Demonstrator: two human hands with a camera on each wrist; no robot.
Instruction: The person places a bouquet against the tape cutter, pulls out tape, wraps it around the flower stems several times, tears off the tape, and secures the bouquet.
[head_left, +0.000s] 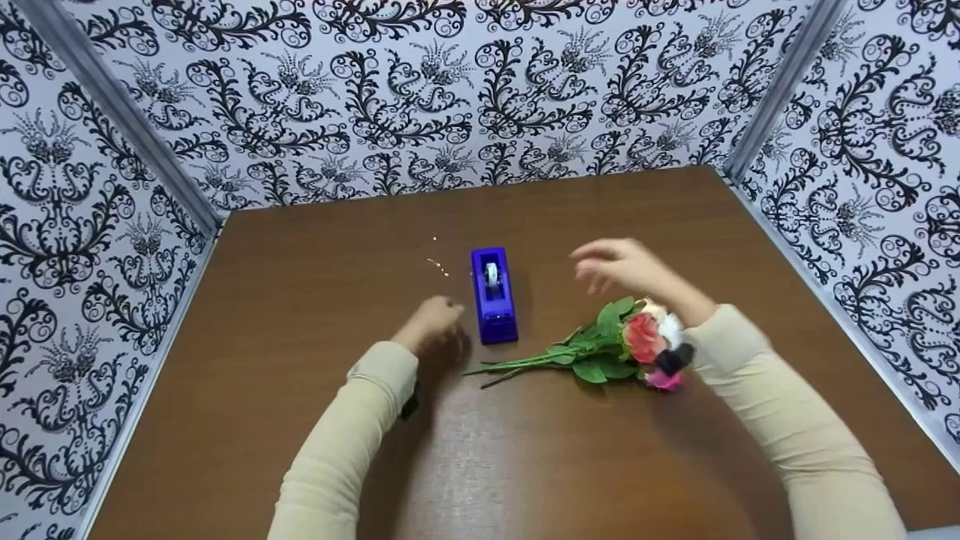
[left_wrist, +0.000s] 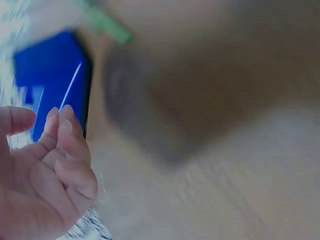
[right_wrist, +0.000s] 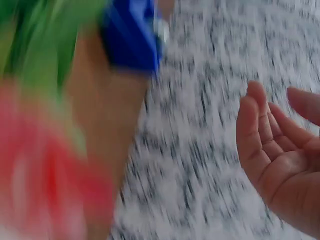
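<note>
A blue tape dispenser [head_left: 493, 296] stands in the middle of the brown table [head_left: 300, 315]; it shows as a blue blur [left_wrist: 50, 85] in the left wrist view and again [right_wrist: 131, 35] in the right wrist view. A small bunch of artificial flowers [head_left: 622, 345] lies to its right, stems pointing left. My left hand [head_left: 433, 319] hovers just left of the dispenser, fingers loosely curled [left_wrist: 65, 145], holding nothing. Above the flower heads my right hand [head_left: 619, 266] is raised with its fingers [right_wrist: 260, 130] spread and nothing in it.
Patterned black-and-white walls [head_left: 450, 90] enclose the table on the left, back and right. A few tiny pale specks [head_left: 439, 264] lie on the wood left of the dispenser. Both cream sleeves reach in from the near edge.
</note>
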